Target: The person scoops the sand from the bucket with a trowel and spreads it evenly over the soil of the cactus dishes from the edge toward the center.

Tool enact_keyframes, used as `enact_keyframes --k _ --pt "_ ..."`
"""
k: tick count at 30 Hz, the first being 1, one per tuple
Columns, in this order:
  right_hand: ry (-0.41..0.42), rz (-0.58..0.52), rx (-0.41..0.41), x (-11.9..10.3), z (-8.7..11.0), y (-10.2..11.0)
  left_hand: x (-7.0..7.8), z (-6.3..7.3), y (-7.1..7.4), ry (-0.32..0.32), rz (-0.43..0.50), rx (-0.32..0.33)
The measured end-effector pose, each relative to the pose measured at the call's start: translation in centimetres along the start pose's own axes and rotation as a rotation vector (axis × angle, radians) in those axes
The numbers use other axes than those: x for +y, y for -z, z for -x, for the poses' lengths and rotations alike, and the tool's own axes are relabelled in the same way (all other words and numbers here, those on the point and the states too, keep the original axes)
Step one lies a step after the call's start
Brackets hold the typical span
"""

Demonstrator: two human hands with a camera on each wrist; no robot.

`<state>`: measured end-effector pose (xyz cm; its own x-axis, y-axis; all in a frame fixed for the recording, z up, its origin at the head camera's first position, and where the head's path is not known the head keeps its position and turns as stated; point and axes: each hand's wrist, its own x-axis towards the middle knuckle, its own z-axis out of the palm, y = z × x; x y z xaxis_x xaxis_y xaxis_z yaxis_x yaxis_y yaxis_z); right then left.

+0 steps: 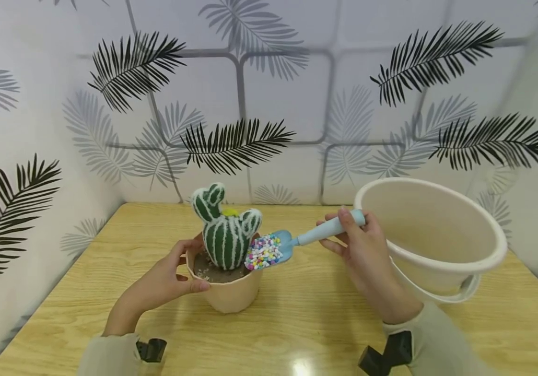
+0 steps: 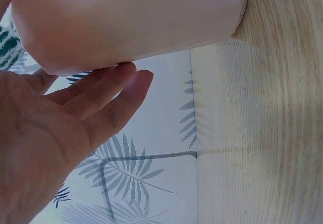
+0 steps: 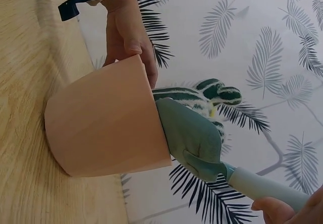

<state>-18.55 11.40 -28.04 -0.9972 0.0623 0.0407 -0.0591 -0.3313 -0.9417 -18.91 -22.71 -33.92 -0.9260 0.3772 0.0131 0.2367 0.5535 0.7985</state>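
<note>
A peach-coloured flower pot [image 1: 233,297] stands on the table, holding brown soil and a green plush cactus [image 1: 227,243] with white fuzzy stripes. My left hand [image 1: 172,277] grips the pot's left side, thumb at the front rim. In the left wrist view, its fingers [image 2: 108,95] touch the pot wall. My right hand [image 1: 365,253] holds a light blue trowel [image 1: 320,232] by its handle. Multicoloured pebbles [image 1: 265,251] fill the trowel's blade, which lies over the pot's right rim beside the cactus. From the right wrist view, the blade's underside [image 3: 189,133] hides the pebbles.
A large cream tub [image 1: 496,248] with a handle stands on the right, just beyond my right hand. Behind the wooden table [image 1: 306,313] rises a white wall covering [image 1: 288,104] printed with dark leaves.
</note>
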Motion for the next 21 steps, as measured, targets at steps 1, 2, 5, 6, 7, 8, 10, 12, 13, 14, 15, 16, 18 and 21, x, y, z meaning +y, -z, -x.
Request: enact_keyframes --k 1,2,5,6,7,8,10,12,13,14,15,16,18,21 --pt "0.002 0.011 -0.005 -0.1 -0.2 -0.1 0.0 0.0 0.0 -0.004 0.004 0.002" --pt "0.002 0.019 -0.011 -0.2 -0.3 -0.1 0.0 0.0 0.0 -0.006 0.006 0.004" --pt "-0.003 0.043 -0.021 -0.6 -0.6 -0.3 -0.1 -0.1 -0.1 -0.005 0.010 0.008" --pt "-0.004 0.047 -0.023 -0.7 -0.7 -0.4 -0.1 -0.1 -0.1 -0.006 0.008 0.010" --pt "-0.006 0.053 -0.023 -0.7 -0.8 -0.4 -0.1 -0.1 -0.2 -0.008 0.006 0.011" --pt "-0.009 0.057 -0.020 -0.7 -0.9 -0.4 -0.1 -0.1 -0.2 -0.013 0.005 0.012" --pt "-0.010 0.068 -0.019 -0.8 -1.1 -0.4 -0.1 -0.2 -0.4 -0.025 -0.001 0.014" --pt "-0.008 0.073 -0.023 -0.8 -1.2 -0.4 -0.1 -0.2 -0.5 -0.036 -0.013 0.018" --pt "-0.010 0.076 -0.025 -0.9 -1.2 -0.4 -0.1 -0.2 -0.5 -0.039 -0.021 0.019" --pt "-0.011 0.078 -0.027 -0.9 -1.3 -0.4 -0.1 -0.3 -0.6 -0.042 -0.028 0.021" --pt "-0.014 0.078 -0.029 -0.9 -1.3 -0.4 -0.1 -0.3 -0.6 -0.041 -0.035 0.022" --pt "-0.017 0.077 -0.030 -0.9 -1.3 -0.4 -0.2 -0.3 -0.6 -0.039 -0.041 0.024" --pt "-0.021 0.074 -0.028 -0.9 -1.3 -0.4 -0.3 -0.4 -0.6 -0.038 -0.051 0.026" --pt "-0.018 0.072 -0.025 -0.8 -1.4 -0.5 -0.4 -0.4 -0.6 -0.033 -0.049 0.026"
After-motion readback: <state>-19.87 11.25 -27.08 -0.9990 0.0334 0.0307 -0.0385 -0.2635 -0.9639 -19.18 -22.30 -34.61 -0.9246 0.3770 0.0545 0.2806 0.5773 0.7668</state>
